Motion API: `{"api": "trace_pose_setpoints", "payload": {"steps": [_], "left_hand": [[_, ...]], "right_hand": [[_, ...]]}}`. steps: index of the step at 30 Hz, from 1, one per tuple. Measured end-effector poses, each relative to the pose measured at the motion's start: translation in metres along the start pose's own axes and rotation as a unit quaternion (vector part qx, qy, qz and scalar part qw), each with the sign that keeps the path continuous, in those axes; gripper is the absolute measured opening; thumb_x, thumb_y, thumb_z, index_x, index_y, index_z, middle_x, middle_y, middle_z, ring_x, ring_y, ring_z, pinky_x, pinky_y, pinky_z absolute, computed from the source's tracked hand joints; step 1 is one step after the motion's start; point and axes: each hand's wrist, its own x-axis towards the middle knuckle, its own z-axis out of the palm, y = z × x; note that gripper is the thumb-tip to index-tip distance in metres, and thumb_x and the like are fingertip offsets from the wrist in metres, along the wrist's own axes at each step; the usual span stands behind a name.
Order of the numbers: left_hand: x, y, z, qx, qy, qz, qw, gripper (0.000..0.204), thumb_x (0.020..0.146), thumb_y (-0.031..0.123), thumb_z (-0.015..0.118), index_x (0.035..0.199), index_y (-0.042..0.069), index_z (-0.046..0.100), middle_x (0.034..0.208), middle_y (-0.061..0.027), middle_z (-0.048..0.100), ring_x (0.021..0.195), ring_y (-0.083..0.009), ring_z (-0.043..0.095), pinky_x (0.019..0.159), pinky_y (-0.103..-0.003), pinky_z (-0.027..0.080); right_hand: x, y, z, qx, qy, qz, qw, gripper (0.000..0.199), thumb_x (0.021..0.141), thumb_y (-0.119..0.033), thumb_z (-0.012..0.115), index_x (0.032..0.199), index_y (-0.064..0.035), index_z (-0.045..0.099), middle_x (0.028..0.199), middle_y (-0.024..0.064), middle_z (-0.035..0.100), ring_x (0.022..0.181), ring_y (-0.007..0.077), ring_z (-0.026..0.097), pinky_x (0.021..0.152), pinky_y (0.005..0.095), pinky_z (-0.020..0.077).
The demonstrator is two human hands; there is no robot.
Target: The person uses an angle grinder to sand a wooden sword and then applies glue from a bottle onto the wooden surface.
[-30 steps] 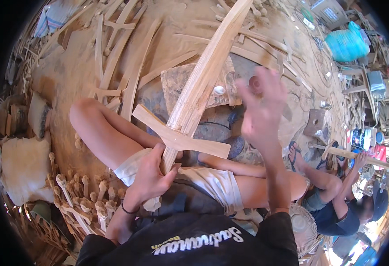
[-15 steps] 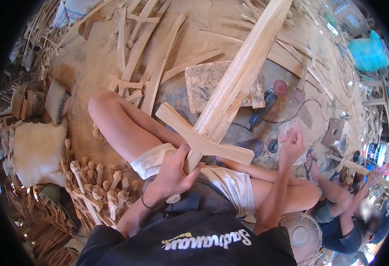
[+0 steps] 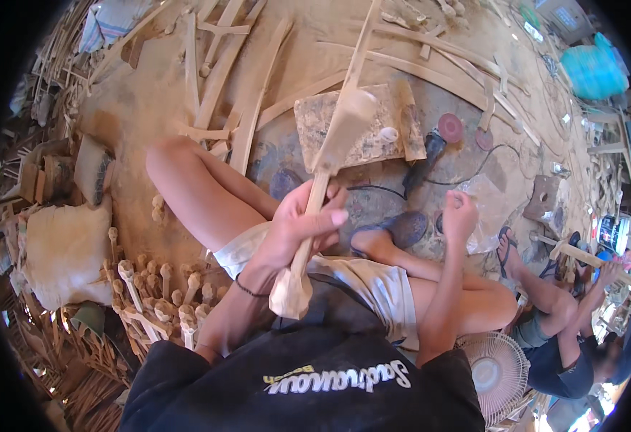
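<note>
My left hand [image 3: 292,227] is wrapped round the grip of a carved wooden sword [image 3: 338,140], its thumb lying across the handle. The sword points away from me and is turned nearly edge-on, with the faceted pommel close to my shirt. My right hand [image 3: 460,217] is raised above my right shin, fingers curled together; anything inside them is hidden. Beside it a clear plastic bag [image 3: 487,225] lies on the ground. Beyond the sword is a worn wooden block [image 3: 314,128] with a small white round item [image 3: 388,135] on it.
A corded angle grinder [image 3: 430,155] with a reddish disc lies right of the block. Wooden sword pieces [image 3: 261,101] cover the far ground. Several knobbed handles [image 3: 164,306] stand at left. A fan [image 3: 489,374] and a co-worker holding a wooden sword [image 3: 574,253] are at right.
My left hand has rolled the sword from its flat face to nearly edge-on, bringing the pommel into sight and swinging the blade leftward. My right hand has moved slightly left.
</note>
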Motion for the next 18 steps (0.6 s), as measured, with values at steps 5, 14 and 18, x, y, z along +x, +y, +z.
{"api": "trace_pose_setpoints", "payload": {"steps": [5,14,18], "left_hand": [[0.014,-0.009,-0.029,-0.110,0.016,-0.029,0.993,0.022,0.098,-0.002,0.067,0.106,0.010,0.050,0.084,0.0022,0.049,0.055,-0.0063,0.044,0.050,-0.024,0.038],[-0.010,0.013,-0.035,-0.087,0.049,0.020,0.995,0.023,0.096,-0.005,0.065,0.098,0.009,0.048,0.081,0.0027,0.046,0.056,-0.0060,0.043,0.051,-0.023,0.040],[-0.015,0.026,-0.029,-0.069,0.089,0.050,0.992,0.024,0.093,-0.008,0.063,0.097,0.009,0.047,0.079,0.0025,0.045,0.055,-0.0066,0.043,0.048,-0.022,0.039]], "right_hand": [[0.064,0.097,0.026,-0.194,-0.068,0.145,0.968,0.037,0.099,-0.037,0.060,0.112,-0.0077,0.079,0.114,0.0250,0.076,0.105,0.0461,0.073,0.092,0.0546,0.0576],[0.075,0.242,0.087,-0.163,-0.069,0.113,0.978,0.048,0.096,-0.043,0.061,0.109,-0.0023,0.081,0.113,0.0252,0.077,0.111,0.0472,0.072,0.095,0.0581,0.0559],[0.069,0.213,0.108,-0.227,-0.092,0.156,0.957,0.050,0.094,-0.046,0.062,0.109,-0.0017,0.081,0.116,0.0267,0.076,0.109,0.0476,0.072,0.095,0.0578,0.0560]]}}
